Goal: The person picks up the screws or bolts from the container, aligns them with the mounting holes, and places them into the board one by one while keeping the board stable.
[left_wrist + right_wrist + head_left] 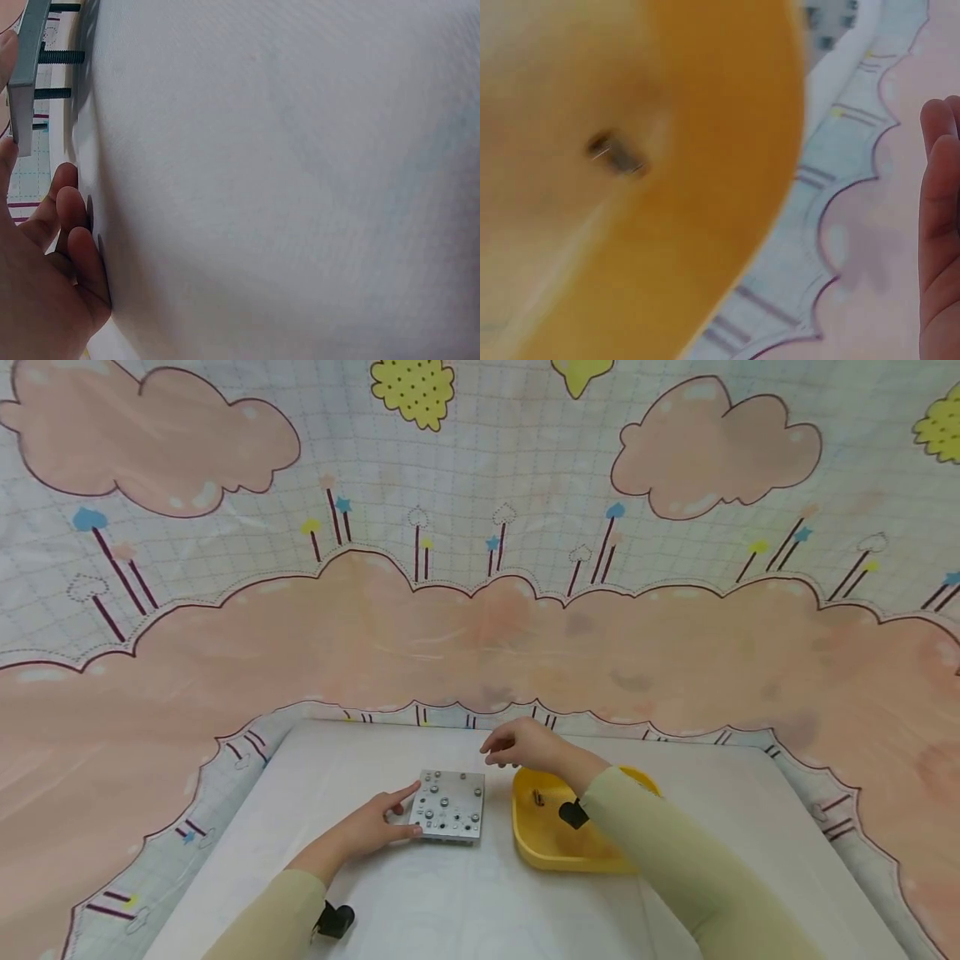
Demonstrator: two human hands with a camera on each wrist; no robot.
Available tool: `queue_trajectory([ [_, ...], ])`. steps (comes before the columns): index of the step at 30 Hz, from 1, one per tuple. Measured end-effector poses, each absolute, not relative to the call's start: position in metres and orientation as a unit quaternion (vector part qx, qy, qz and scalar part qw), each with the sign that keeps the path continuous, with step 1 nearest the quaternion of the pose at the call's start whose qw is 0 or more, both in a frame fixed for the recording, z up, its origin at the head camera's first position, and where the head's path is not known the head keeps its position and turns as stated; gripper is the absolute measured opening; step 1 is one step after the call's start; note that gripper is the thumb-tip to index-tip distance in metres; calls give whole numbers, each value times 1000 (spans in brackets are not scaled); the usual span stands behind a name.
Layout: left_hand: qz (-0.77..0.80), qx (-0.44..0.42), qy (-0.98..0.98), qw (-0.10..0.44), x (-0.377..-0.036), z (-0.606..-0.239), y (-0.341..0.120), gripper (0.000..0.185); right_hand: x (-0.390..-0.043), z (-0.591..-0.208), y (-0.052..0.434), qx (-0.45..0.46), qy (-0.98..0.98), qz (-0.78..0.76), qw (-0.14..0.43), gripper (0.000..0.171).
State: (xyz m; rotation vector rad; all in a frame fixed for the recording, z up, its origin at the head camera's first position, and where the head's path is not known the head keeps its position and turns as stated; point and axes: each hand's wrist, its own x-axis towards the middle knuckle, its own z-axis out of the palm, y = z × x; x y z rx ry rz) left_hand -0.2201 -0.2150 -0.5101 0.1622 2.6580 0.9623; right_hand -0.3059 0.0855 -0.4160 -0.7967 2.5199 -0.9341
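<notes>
A square silver metal plate (447,806) lies on the table, with several screws in its upper face. Seen from the left wrist, threaded screw shafts (60,57) stick out below the plate. My left hand (372,824) holds the plate's left side between thumb and index finger, while its other fingers (88,266) are bent low against the white cloth. Over the far left rim of a yellow tray (551,862), my right hand (534,747) hangs with bent fingers. Small dark spots show under it; whether it holds anything is unclear. One small metal piece (616,154) lies inside the tray, blurred.
A white cloth (375,914) covers the table. Behind it hangs a patterned curtain (480,643) with pink clouds. Black wrist cameras are strapped at the left sleeve (334,920) and the right sleeve (573,814); the right forearm hides part of the tray.
</notes>
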Motion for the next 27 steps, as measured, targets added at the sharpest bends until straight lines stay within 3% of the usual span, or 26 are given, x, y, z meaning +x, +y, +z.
queue_trajectory([
  [13,338,55,927,155,-220,-513,-219,87,-297,-446,154,-261,882,-339,197,15],
  [21,338,56,927,154,-220,-512,-218,87,-298,-457,164,-257,892,-305,210,14],
  [27,338,56,927,153,-221,-512,-215,87,-299,-468,166,-315,900,-222,202,11],
])
